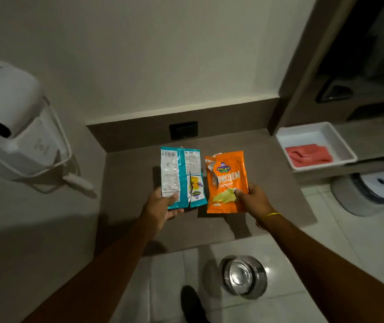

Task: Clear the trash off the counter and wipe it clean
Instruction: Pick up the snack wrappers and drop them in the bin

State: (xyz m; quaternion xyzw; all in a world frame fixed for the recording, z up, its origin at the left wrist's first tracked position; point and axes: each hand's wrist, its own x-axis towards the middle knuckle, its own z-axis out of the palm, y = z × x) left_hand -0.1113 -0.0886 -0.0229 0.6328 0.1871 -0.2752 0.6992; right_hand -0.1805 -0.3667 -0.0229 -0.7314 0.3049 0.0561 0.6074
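Trash-clearing step: left hand (160,207) grasps teal snack packet (181,178), right hand (252,201) grasps orange Crunchem packet (228,180), above bench (130,178). Next: drop both into steel bin (243,277), likely; wiping pending.

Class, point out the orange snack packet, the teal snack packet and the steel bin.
orange snack packet (229,176): head view, printed front.
teal snack packet (179,169): head view, back panel.
steel bin (243,276): head view, shiny lid.
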